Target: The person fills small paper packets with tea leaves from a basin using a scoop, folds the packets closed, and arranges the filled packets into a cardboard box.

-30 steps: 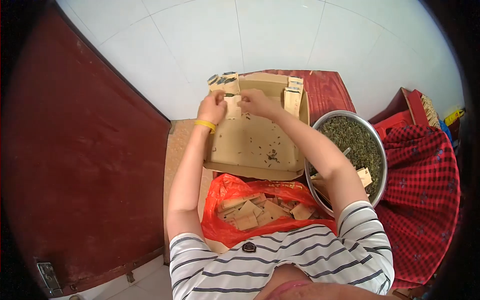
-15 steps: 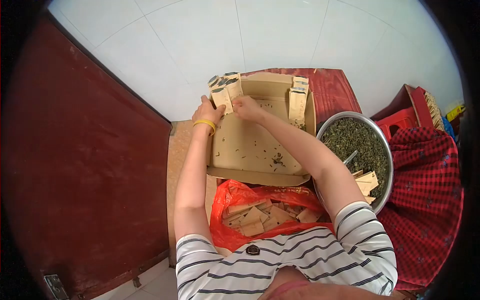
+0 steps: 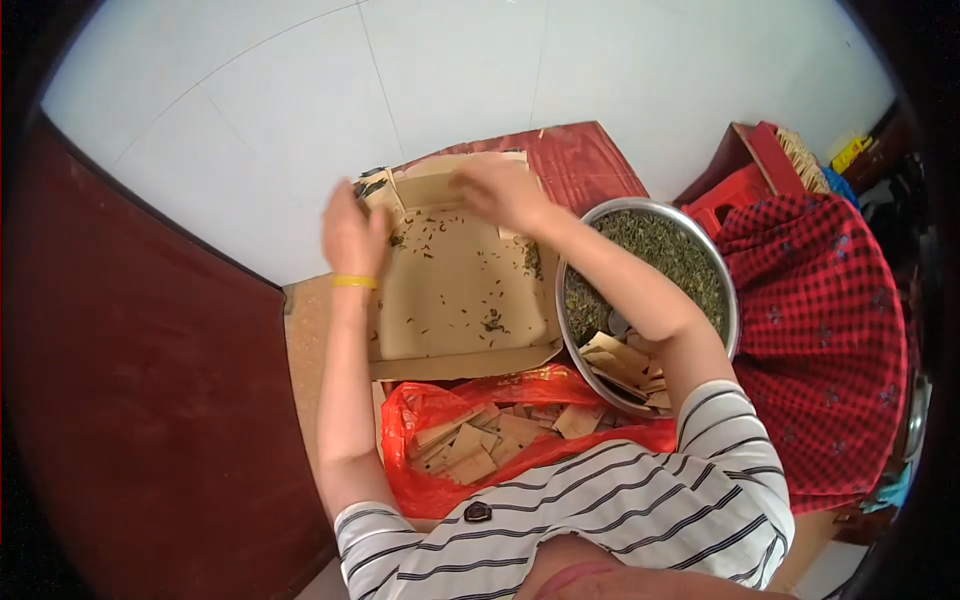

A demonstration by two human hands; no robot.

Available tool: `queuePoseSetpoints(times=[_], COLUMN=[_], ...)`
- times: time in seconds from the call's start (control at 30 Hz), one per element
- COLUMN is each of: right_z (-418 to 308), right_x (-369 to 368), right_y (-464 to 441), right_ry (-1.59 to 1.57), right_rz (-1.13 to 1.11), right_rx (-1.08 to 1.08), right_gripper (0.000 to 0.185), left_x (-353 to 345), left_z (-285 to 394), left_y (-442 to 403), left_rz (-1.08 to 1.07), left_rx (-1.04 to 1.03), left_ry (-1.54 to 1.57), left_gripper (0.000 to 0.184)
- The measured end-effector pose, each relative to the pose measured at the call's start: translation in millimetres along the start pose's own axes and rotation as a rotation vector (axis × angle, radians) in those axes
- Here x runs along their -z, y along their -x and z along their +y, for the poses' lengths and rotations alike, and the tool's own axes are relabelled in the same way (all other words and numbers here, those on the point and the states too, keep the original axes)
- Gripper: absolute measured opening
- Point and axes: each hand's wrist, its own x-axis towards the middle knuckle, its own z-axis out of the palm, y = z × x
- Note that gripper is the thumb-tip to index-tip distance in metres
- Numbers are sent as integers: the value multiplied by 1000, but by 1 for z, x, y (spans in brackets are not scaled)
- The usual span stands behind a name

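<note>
My left hand (image 3: 352, 232), a yellow band at its wrist, is at the left edge of the cardboard box (image 3: 450, 365), beside filled paper packets (image 3: 384, 193) in the back left corner. Its fingers are apart and seem to hold nothing. Over the back right part of the box hovers my right hand (image 3: 500, 192), blurred, with its fingertips smeared. It largely hides the packets behind it. Dark leaf bits (image 3: 493, 320) lie scattered on the box floor.
A metal basin (image 3: 733, 300) of dried leaves (image 3: 665, 250) holds flat paper packets (image 3: 618, 362) at right. Nearer me is a red plastic bag (image 3: 405, 480) with many packets (image 3: 470, 452). A checked red cloth (image 3: 815, 330) hangs at far right; a dark red door (image 3: 160, 380) stands left.
The view has turned right. My hands have moved apart; the right one left the packets at the left corner, where the small packet between my hands now rests among the others.
</note>
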Motion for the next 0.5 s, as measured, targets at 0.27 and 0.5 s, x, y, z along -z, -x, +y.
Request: queuePoseSetpoints(times=[0.27, 0.5], right_z=[92, 67], right_x=[4, -7], right_y=[8, 39], right_ry=[-9, 15], right_rz=[-86, -21], right_rx=[-106, 19], right_gripper=[78, 35], left_x=[-120, -160], left_z=[104, 94], left_y=[33, 46], left_rz=[-594, -443], left_rx=[45, 90], left_ry=[442, 704], left_gripper=[78, 63])
